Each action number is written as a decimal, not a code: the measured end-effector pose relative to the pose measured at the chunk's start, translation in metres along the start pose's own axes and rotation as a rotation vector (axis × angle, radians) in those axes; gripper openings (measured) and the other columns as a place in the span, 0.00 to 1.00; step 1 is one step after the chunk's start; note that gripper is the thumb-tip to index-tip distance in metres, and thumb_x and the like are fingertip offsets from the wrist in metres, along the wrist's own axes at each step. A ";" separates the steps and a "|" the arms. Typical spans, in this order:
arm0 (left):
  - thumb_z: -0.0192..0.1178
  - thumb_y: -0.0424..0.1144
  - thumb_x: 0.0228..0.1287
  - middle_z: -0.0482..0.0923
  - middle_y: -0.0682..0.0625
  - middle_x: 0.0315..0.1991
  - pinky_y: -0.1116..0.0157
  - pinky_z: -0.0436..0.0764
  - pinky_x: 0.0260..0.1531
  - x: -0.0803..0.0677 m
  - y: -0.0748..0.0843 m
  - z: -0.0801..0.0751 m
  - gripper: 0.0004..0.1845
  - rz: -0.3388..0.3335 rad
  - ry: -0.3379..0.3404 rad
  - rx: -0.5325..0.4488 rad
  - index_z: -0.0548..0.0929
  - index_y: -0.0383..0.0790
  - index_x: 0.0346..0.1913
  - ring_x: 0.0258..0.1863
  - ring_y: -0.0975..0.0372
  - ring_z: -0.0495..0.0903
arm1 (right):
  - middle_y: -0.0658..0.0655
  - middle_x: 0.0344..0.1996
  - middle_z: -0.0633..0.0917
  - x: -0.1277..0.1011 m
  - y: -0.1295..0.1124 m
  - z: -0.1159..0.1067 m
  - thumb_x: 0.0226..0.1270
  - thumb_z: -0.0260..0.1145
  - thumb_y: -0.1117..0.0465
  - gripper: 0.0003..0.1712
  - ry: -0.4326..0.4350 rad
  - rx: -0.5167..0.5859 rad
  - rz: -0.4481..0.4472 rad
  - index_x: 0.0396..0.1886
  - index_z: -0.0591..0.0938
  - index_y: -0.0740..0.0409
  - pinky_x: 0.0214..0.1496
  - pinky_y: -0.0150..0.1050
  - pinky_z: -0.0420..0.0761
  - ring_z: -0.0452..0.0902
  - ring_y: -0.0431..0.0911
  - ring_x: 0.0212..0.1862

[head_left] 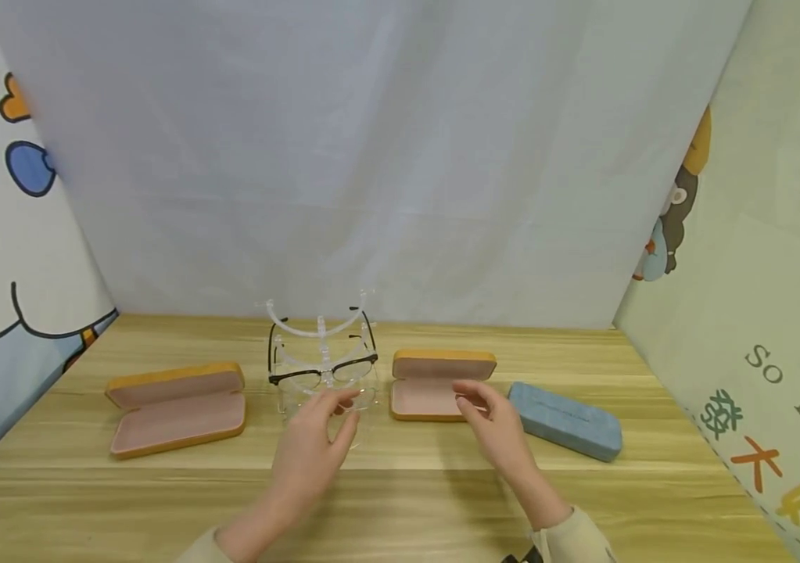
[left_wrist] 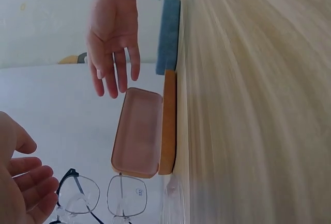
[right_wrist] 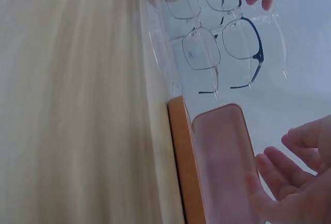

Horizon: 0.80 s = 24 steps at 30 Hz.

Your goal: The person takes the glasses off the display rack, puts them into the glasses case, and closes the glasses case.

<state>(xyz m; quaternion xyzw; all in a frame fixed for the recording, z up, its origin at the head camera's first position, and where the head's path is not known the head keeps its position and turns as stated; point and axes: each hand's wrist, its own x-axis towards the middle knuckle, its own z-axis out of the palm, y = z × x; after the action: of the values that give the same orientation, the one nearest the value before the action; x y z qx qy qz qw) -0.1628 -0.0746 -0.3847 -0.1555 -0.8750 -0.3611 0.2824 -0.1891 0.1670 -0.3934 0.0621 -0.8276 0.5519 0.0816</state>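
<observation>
A clear display stand (head_left: 321,327) carries glasses with black upper rims (head_left: 299,374) and, lower down, glasses with thin rims (right_wrist: 201,48). My left hand (head_left: 311,442) hovers just in front of the stand, fingers loosely bent and holding nothing. Right of the stand lies an orange glasses case (head_left: 444,365), lid up, showing its pink lining with nothing inside. Over its right front corner is my right hand (head_left: 498,430), also holding nothing, fingers relaxed. In the head view, this hand hides part of the case.
Another orange glasses case (head_left: 177,426) lies with its lid raised on the left of the wooden table (head_left: 385,508). A closed blue glasses case (head_left: 565,420) rests at an angle on the right. A pale curtain (head_left: 400,156) hangs behind, with printed panels at both sides.
</observation>
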 end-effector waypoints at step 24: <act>0.55 0.31 0.59 0.71 0.44 0.39 0.67 0.70 0.25 0.010 -0.042 -0.039 0.17 -0.289 0.155 0.007 0.76 0.38 0.53 0.36 0.56 0.72 | 0.60 0.51 0.79 0.025 -0.022 0.042 0.66 0.57 0.62 0.18 -0.095 0.041 -0.154 0.55 0.75 0.61 0.52 0.47 0.75 0.74 0.51 0.51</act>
<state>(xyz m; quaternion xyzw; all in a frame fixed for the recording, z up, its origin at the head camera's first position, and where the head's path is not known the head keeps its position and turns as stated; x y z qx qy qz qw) -0.1757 -0.1312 -0.3786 0.0014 -0.8651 -0.4059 0.2947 -0.2121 0.1197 -0.3842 0.1535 -0.8117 0.5574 0.0831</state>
